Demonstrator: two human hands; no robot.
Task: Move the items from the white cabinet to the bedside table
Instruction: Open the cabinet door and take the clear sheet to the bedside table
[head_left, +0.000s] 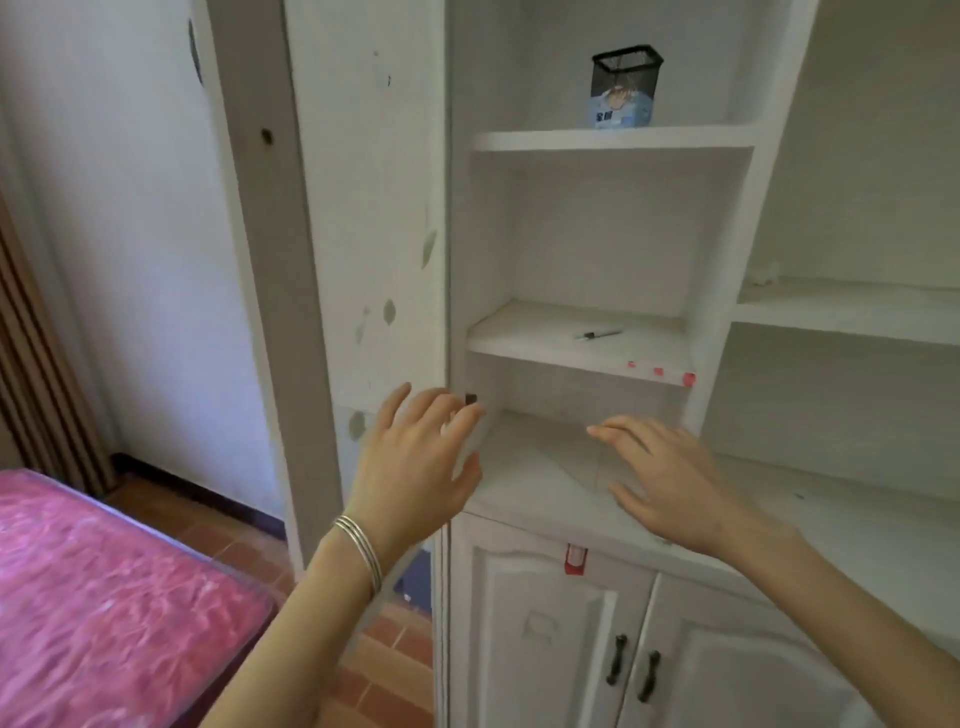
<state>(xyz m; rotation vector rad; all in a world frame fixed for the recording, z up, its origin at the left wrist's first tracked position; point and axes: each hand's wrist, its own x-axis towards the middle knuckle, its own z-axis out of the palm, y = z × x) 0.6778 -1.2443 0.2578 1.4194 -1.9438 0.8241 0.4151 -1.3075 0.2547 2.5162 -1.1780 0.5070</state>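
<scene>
The white cabinet (722, 249) fills the middle and right of the head view. A black mesh pen holder (626, 78) with a blue label stands on its upper shelf. A pen (597, 335) lies on the shelf below. A clear plastic set square (571, 462) lies flat on the lowest ledge. My left hand (415, 457), with bangles at the wrist, hovers by the cabinet's left edge, fingers spread and empty. My right hand (670, 478) is held flat over the set square, fingers straight, holding nothing. The bedside table is not in view.
A bed with a pink cover (104, 597) lies at the lower left. Below the ledge are two cabinet doors with dark handles (634, 670). A red tag (575, 558) hangs at the ledge front. The floor is brown tile (384, 654).
</scene>
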